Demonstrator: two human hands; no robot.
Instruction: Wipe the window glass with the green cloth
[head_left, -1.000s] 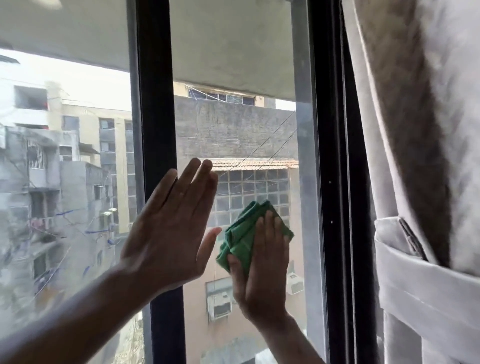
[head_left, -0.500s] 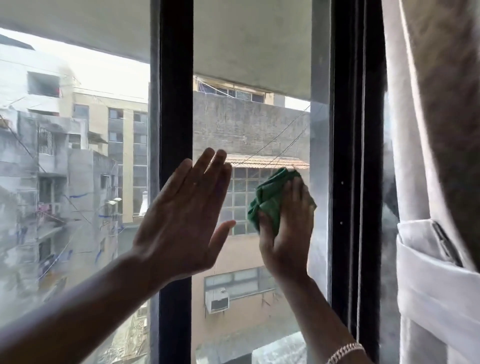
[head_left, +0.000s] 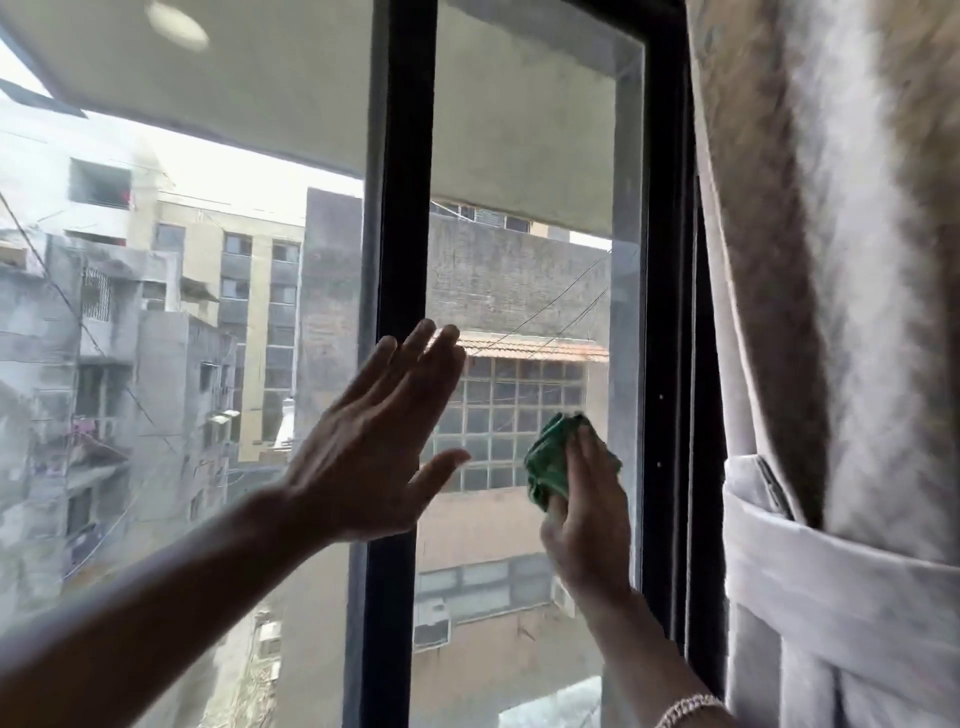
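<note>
My right hand (head_left: 589, 512) presses a crumpled green cloth (head_left: 549, 460) flat against the window glass (head_left: 524, 249) of the right pane, near that pane's right edge at mid height. Part of the cloth is hidden under my fingers. My left hand (head_left: 371, 447) is open with fingers together, its palm laid against the black centre post (head_left: 397, 208) of the window. The left pane (head_left: 171, 332) looks hazy and streaked.
The black window frame (head_left: 670, 312) runs down the right side of the glass. A grey curtain (head_left: 831, 260) hangs right of it, gathered by a pale tie-back band (head_left: 831, 561). Buildings stand outside beyond the glass.
My right hand with the cloth went up and right across the pane, then came slightly down near the right frame. My left hand stayed on the centre post. The view tilted upward.
</note>
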